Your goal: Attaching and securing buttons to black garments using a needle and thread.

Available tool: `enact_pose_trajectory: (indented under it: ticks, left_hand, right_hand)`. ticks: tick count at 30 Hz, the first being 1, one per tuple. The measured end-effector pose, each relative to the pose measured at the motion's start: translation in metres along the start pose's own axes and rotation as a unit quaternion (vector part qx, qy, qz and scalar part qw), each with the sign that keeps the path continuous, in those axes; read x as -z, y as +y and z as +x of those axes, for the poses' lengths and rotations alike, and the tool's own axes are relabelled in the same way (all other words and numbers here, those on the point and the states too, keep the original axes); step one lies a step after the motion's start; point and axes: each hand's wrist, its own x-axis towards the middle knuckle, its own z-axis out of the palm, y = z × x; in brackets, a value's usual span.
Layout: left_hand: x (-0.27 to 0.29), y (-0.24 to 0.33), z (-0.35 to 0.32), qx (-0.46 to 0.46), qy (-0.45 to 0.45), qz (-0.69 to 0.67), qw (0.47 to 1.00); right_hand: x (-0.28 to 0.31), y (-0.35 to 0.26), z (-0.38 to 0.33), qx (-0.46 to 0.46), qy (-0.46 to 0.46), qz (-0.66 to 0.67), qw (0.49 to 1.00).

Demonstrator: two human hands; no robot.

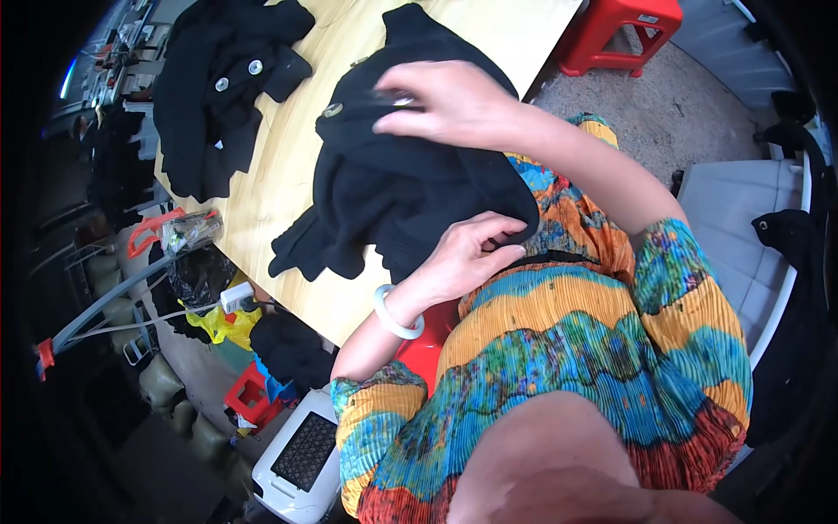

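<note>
A black garment [401, 183] with round metal buttons lies bunched on the light wooden table [288, 166], hanging toward my lap. My left hand [467, 258], with a pale bangle on the wrist, pinches the garment's near edge. My right hand [445, 103] rests on top of the garment near a silver button, fingers curled on the cloth. A second black garment [218, 87] with two round buttons lies further left on the table.
A red plastic stool [624, 31] stands past the table's end on the concrete floor. Orange-handled scissors and a clear bag [179, 231] lie at the table edge. Below sit a yellow bag [223, 323], a red crate [253, 397] and a white appliance [301, 454].
</note>
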Motion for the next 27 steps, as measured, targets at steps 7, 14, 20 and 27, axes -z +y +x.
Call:
enact_pose_trajectory:
  ticks: [7,14,20,27]
  left_hand:
    - [0.033,0.012,-0.027,-0.021,0.149,-0.008,0.989]
    - [0.124,-0.019,-0.029,0.014,0.487,0.225,0.844]
    - [0.153,-0.039,0.021,0.105,0.412,0.305,0.852]
    - [0.176,-0.035,0.06,0.148,0.311,0.199,0.918]
  right_hand:
    - [-0.032,0.0,0.028,0.044,-0.141,-0.04,0.988]
    - [0.061,0.027,-0.059,-0.098,-0.143,-0.005,0.985]
    - [0.057,0.047,-0.059,-0.204,0.068,0.199,0.956]
    - [-0.013,0.058,0.0,-0.101,0.028,-0.118,0.987]
